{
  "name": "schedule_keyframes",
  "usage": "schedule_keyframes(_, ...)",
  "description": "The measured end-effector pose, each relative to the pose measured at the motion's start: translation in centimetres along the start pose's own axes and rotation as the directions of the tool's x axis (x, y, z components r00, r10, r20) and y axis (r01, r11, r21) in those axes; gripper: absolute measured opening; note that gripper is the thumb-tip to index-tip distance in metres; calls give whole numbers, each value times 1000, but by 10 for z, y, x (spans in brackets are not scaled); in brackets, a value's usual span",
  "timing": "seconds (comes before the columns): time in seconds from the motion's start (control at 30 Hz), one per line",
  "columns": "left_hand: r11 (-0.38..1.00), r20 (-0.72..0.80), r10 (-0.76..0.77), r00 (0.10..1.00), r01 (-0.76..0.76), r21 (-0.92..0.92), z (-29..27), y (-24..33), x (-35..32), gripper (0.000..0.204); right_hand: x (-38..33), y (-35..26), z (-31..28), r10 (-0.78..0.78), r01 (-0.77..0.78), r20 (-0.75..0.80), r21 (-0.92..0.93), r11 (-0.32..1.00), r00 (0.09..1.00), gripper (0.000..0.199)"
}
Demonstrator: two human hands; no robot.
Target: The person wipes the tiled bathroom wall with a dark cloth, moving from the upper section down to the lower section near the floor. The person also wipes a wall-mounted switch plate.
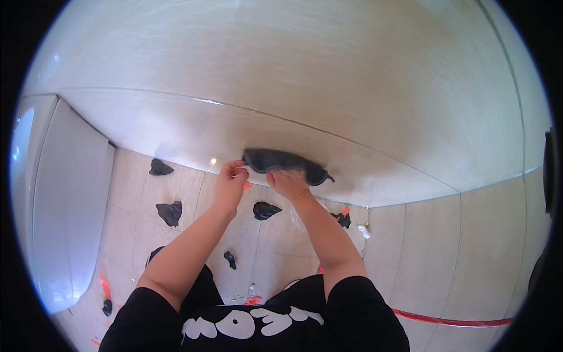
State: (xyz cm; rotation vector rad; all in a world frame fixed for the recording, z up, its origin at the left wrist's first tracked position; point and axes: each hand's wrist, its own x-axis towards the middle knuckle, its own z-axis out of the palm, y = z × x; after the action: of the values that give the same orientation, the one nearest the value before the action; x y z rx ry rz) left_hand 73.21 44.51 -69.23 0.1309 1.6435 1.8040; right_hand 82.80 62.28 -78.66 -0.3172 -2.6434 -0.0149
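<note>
A dark grey cloth [287, 163] is pressed flat against the pale tiled wall [305, 76] in front of me. My right hand [287, 183] lies on the cloth's lower middle, fingers spread over it. My left hand [230, 179] pinches the cloth's left corner between thumb and fingers. Both forearms rise from the lower edge of the view, and my black shirt with white print fills the bottom.
Several crumpled black scraps [169, 212] lie scattered on the beige tiled floor [275, 252]. A white rounded fixture [64, 193] stands at the left. A red hose [451, 320] runs along the floor at lower right. A side wall [469, 246] meets the corner at right.
</note>
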Motion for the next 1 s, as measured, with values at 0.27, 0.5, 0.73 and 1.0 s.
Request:
schedule_keyframes(0.27, 932, -60, -218, 974, 189, -310, -42, 29, 4, 38, 55, 14, -91, -170, 132, 368, 127, 983, 914, 6)
schedule_keyframes(0.5, 876, -79, -292, 953, 233, -422, -47, 46, 0, 36, 133, -68, -138, -354, 229, -247, -422, 877, 902, 30)
schedule_keyframes(0.73, 886, -259, -257, 931, 121, -447, -64, 48, -2, 37, 75, -66, -12, -362, 352, 11, 207, 913, 932, 34)
schedule_keyframes(1.0, 917, -321, -190, 928, 51, -395, -93, 49, -5, 41, 12, 5, -32, -137, 110, 423, 87, 990, 896, 16)
